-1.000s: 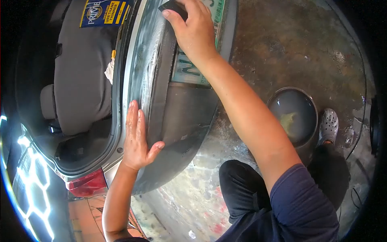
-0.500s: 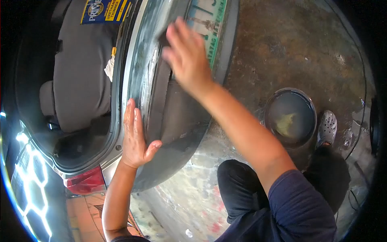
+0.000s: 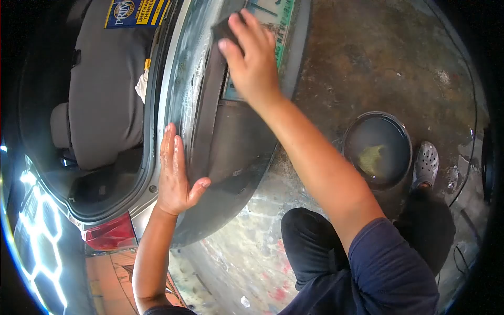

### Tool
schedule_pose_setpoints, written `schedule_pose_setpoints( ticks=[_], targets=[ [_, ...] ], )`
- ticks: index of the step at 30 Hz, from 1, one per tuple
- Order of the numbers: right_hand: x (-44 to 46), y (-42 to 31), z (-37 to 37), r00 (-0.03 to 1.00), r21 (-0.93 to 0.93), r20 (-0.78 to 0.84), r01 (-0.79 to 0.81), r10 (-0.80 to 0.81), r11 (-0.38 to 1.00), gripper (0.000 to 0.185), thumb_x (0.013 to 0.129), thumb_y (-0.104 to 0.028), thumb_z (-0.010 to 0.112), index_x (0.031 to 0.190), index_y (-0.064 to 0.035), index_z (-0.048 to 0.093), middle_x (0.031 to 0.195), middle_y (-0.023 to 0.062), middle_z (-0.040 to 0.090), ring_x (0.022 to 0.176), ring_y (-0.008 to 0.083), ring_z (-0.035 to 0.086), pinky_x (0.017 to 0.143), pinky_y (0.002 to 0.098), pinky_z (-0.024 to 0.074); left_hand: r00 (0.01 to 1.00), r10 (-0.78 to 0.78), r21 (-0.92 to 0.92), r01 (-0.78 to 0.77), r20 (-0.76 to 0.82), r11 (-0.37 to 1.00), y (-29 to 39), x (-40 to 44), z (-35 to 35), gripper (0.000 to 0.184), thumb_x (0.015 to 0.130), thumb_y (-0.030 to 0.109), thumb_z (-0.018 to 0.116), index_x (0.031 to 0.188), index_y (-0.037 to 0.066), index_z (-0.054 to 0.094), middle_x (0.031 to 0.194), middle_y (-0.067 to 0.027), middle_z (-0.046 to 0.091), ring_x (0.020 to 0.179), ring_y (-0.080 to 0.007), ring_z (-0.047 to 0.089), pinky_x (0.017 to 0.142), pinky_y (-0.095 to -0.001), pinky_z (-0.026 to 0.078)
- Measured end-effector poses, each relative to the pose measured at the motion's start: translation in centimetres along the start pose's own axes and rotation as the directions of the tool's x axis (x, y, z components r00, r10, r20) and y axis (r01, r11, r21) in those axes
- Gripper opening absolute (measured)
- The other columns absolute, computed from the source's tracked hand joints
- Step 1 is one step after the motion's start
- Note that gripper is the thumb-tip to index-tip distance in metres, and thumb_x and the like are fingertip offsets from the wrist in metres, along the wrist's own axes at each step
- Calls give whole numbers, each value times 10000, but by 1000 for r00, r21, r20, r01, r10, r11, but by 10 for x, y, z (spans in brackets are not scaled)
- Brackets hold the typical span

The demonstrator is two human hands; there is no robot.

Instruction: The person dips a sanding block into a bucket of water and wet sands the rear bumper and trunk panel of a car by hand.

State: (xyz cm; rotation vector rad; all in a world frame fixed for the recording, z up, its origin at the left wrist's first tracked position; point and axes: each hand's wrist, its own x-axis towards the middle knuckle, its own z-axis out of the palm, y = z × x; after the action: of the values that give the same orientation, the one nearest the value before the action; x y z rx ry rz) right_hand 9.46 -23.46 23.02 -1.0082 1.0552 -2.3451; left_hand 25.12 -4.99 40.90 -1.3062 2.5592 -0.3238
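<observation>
My right hand (image 3: 255,63) presses a dark piece of sandpaper (image 3: 223,29) against the car's rear bumper (image 3: 205,100), beside the license plate (image 3: 281,26). Its fingers bend over the sheet, hiding part of it. Lower down, my left hand (image 3: 176,178) lies flat along the bumper's upper edge, fingers stretched and thumb out to the side, holding nothing. Whitish wet streaks run along the bumper's top surface between the two hands.
A basin (image 3: 378,149) of cloudy water with a yellowish cloth (image 3: 371,159) in it stands on the floor near my shoe (image 3: 426,164). Left are the open trunk (image 3: 107,94), a blue thinner label (image 3: 136,13) and a red tail light (image 3: 111,232). A cable (image 3: 467,173) crosses the floor.
My right hand has slid a little up along the bumper with the sandpaper, toward the top of the view. The left hand stays in place on the bumper.
</observation>
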Motion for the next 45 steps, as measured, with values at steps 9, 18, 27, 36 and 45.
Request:
schedule_pose_setpoints(
  ticks=[9,18,27,36,45],
  targets=[
    [-114,-85,-20,977,165,154,-171,145,971,592,896,-186,799,1438,-69,589,1428,268,540,1312,477,507,1090,573,413,999,38,5,-38,5,999,-4,-1,1,984,1002,543,632,1661,-45,198,1684,-362,218,1559,-548,238,1268,-600,220],
    [-37,-47,8,959,77,-3,-282,283,956,523,918,-218,787,1374,-11,636,1397,263,582,1317,439,534,1120,549,405,999,-38,94,36,21,995,6,3,2,912,931,182,688,1662,-42,190,1691,-345,223,1564,-530,246,1280,-582,213],
    [-14,-42,13,950,133,-54,-298,307,945,528,883,-142,770,1367,-44,583,1414,265,492,1216,502,489,1048,591,426,997,-69,192,60,41,980,15,4,4,867,916,175,688,1641,-37,263,1674,-341,264,1557,-528,258,1277,-599,238],
    [39,-11,-46,661,607,-269,-448,701,656,541,908,-226,769,1338,22,554,1288,234,584,1217,387,576,1081,470,447,884,55,585,-353,465,730,28,182,-35,783,912,340,733,1606,119,447,1735,-58,317,1625,-310,218,1319,-523,180],
    [33,-12,-70,608,703,-161,-482,777,523,544,955,-239,729,1384,20,516,1285,218,607,1180,321,622,1051,414,481,791,-24,697,-524,612,489,38,250,-28,463,1064,363,520,1417,98,659,1672,-74,415,1642,-257,140,1353,-485,66]
  ],
)
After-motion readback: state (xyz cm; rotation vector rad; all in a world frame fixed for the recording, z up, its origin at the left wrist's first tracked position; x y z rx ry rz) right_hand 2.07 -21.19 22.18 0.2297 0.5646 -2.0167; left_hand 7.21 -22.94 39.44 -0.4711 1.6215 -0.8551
